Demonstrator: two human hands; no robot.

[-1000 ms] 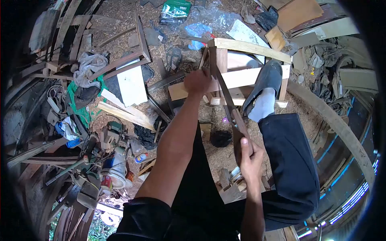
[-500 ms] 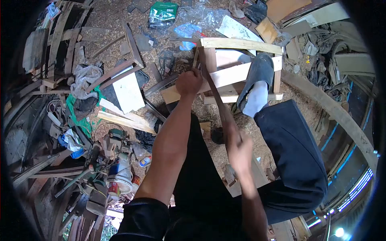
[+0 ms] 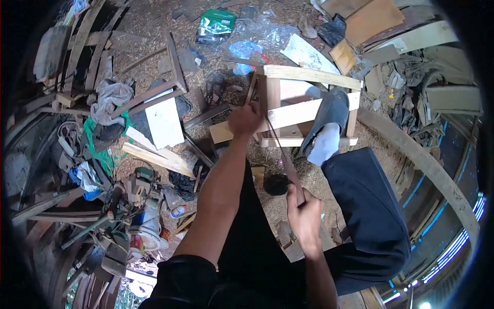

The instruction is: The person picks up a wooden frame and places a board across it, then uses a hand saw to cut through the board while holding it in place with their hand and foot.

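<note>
My right hand (image 3: pixel 304 219) is closed round the handle of a handsaw. Its thin dark blade (image 3: pixel 284 152) runs up and away to the edge of a pale wooden board (image 3: pixel 290 113). On the board's left part, just beside the blade, my left hand (image 3: pixel 246 119) grips it with curled fingers. The board lies across a wooden frame (image 3: pixel 311 75) of light and reddish pieces. My foot in a dark clog (image 3: pixel 328 110) presses on the board to the right of the blade. The saw's teeth and the cut itself cannot be made out.
Wood shavings cover the ground. Wooden offcuts (image 3: pixel 159 159), a white panel (image 3: pixel 163 123) and a broken wooden frame (image 3: pixel 175 64) lie to the left. A green packet (image 3: pixel 216 24) and clear plastic are at the top. Tools and containers (image 3: pixel 149 226) crowd the lower left.
My right hand has drawn the saw back towards me and slightly down, so less blade shows beyond the board. My left hand and foot keep their places on the board; the view has shifted slightly.
</note>
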